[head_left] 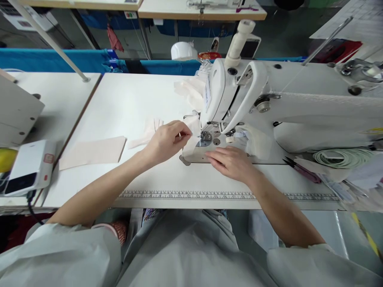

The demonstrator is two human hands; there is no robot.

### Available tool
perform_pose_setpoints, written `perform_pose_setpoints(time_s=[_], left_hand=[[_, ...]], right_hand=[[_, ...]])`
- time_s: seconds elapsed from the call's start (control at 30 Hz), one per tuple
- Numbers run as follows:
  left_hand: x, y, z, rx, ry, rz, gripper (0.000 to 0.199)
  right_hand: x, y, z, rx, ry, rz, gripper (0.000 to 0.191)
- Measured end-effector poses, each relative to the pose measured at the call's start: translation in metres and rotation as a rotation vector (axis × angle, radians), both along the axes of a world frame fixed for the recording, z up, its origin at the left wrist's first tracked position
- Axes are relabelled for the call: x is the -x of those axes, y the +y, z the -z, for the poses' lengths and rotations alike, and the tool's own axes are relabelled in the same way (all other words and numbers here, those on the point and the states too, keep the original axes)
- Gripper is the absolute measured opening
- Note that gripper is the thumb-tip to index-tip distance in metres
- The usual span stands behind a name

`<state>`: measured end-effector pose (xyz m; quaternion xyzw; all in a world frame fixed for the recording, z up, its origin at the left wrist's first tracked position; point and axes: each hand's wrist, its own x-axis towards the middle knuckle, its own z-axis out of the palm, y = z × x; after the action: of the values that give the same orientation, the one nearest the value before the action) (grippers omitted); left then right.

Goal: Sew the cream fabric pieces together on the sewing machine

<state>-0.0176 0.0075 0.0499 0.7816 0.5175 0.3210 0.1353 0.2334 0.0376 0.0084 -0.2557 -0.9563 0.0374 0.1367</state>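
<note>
My left hand [169, 139] is closed in a pinch just left of the sewing machine's presser foot [206, 136]. Its thumb and fingertips grip the edge of a small pale pink fabric piece [193, 124] beside the needle area. My right hand [231, 162] lies with fingers stretched out on the front of the machine bed, to the right of the foot. Whether any cloth lies beneath those fingers I cannot tell. The white sewing machine [220, 91] stands above both hands. Partly behind my left wrist is another pale piece with dark lines [146, 133].
A stack of pale fabric strips [92, 152] lies at the left, near a white power bank [31, 167]. Thread snips [303, 169] and coiled pale green cord [342, 157] are at the right. A ruler tape [188, 196] runs along the front edge. More cloth [191, 89] sits behind the needle.
</note>
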Motion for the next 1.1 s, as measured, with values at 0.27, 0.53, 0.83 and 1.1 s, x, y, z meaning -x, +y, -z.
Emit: perform_pose_setpoints(time_s=[0.27,0.53,0.83,1.1], left_hand=[[-0.014,-0.05,0.023,-0.181,0.413,0.327,0.023],[-0.007,-0.09,0.031,-0.06,0.252,0.383,0.021],[-0.023,-0.117,0.044,-0.135,0.38,0.155,0.026],[-0.023,-0.112,0.034,-0.111,0.345,0.134,0.016]], right_hand=[[-0.011,0.008,-0.007,0.095,-0.003,0.053,0.037],[0.001,-0.003,-0.004,0.115,0.103,-0.103,0.031],[0.015,-0.014,0.001,-0.07,-0.094,-0.071,0.043],[0.011,-0.009,0.002,-0.105,-0.082,0.061,0.041]])
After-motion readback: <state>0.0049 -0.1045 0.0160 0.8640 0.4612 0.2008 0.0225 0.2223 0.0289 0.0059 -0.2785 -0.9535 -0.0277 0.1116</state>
